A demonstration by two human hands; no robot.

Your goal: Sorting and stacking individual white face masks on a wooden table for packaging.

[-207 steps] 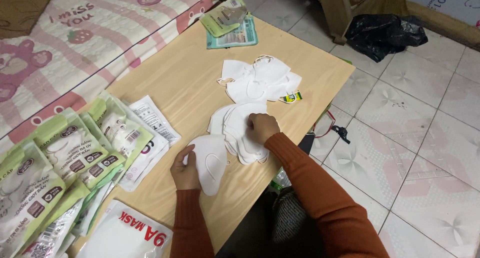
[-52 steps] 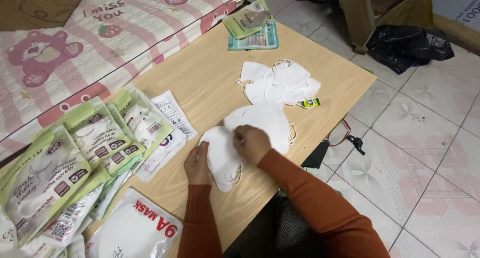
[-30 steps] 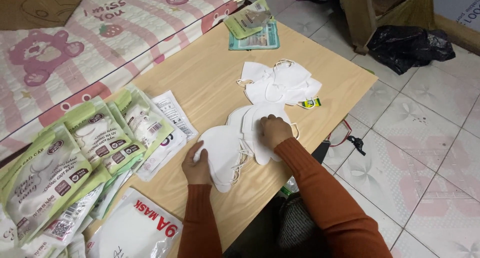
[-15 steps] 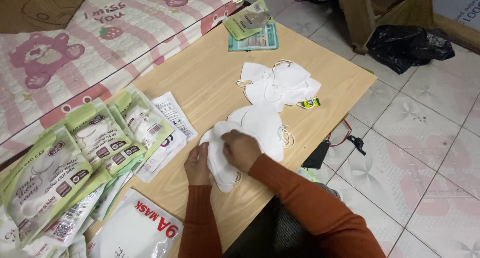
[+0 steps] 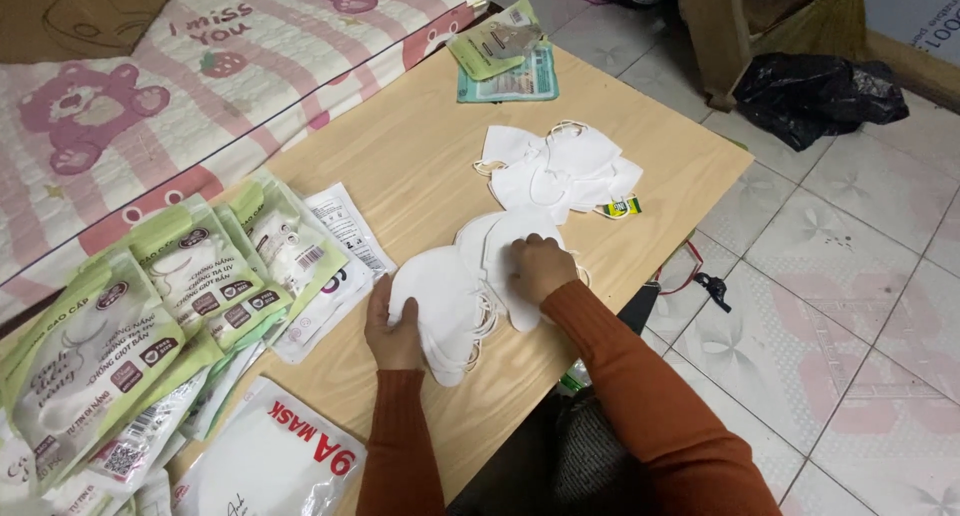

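Pale wood is showing on the counter (image 5: 400,156) that is carrying everything under the hands. Beyond the left hand, a pink quilted bed cover (image 5: 150,96) is lying alongside the counter's far edge. Left of the left hand, green and white packets (image 5: 170,296) are fanning out in a heap. Ahead of the right hand, a loose pile of white masks (image 5: 560,171) is sitting near a small yellow tag (image 5: 622,208). Between the hands, a stack of white masks (image 5: 450,301) is lying flat. The left hand (image 5: 392,328) is gripping the stack's near edge, thumb on top. The right hand (image 5: 540,268) is pressing, fingers curled, on a neighbouring stack of masks (image 5: 500,251).
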